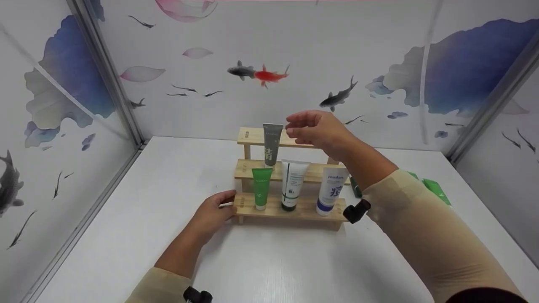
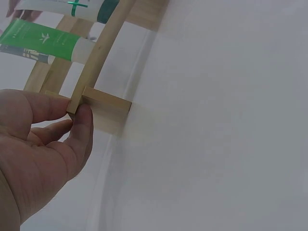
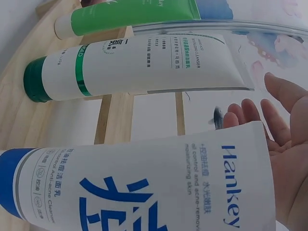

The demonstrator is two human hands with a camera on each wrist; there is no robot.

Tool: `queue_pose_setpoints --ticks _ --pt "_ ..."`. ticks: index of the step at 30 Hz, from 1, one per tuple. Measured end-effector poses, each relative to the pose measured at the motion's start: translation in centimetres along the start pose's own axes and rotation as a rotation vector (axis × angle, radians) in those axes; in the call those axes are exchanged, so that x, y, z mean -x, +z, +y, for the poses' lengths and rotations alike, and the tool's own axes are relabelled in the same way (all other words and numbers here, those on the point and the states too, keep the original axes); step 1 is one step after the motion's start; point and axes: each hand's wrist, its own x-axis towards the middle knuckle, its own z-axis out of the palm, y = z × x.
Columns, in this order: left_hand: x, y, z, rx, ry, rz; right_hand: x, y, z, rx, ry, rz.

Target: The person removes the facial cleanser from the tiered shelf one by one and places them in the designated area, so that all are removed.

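Wooden rack [image 1: 316, 171] stands on the white table [image 1: 273, 261]. Left hand [image 1: 214, 214] pinches the left end of its lowest tier [image 1: 306, 211]; in the left wrist view, thumb and fingers bear on opposite faces of the board, with only the board's thickness between them. Right hand [image 1: 318, 128] is raised near the top tier and holds nothing. Its fingers are extended and slightly bent, the thumb separated from them by a moderate gap. The fingertips are just beside the grey tube [image 1: 272, 145], which stands upright on its cap at the left of the middle tier [image 1: 244, 169]. Lowest tier, left to right: green tube [image 1: 262, 189], dark-capped white tube [image 1: 294, 183], blue-capped white tube [image 1: 333, 185].
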Motion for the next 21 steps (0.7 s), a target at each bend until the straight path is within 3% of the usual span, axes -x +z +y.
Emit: queue_pose_setpoints --ticks 21 --pt "0.1 -0.1 0.0 -0.001 0.015 -0.011 -1.6 2.5 -0.6 0.079 0.079 -0.031"
